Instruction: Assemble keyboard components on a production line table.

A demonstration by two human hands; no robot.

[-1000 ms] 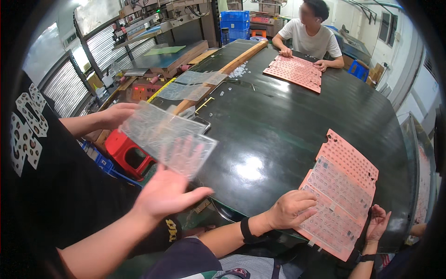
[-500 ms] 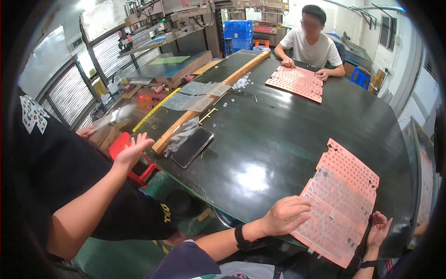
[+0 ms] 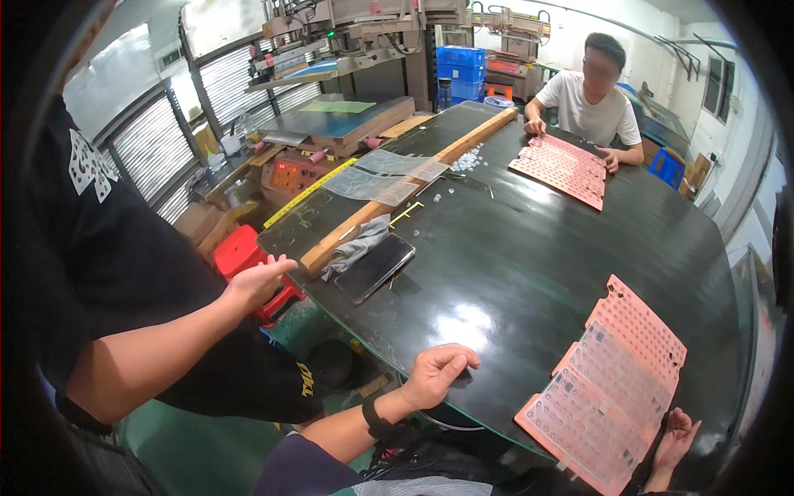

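Observation:
My left hand, with a dark band at the wrist, hovers at the near table edge, left of a pink perforated board. Its fingers are curled together, and nothing shows in them. Two clear sheets printed with rows of small marks, one of them a transparent sheet, lie over the board's middle and near part. Beside the board's right edge rests my right hand, palm partly up, its fingers loosely bent and apart, holding nothing visible.
A co-worker's hand reaches over the left table edge. Across the table, a seated person handles another pink board. A phone, grey cloth, wooden bar, clear sheets and yellow ruler lie leftward.
My left hand has moved left, away from the pink board, and its fingers have curled in. The co-worker's hand at left has turned and lowered. The view has shifted; my right hand stays by the board.

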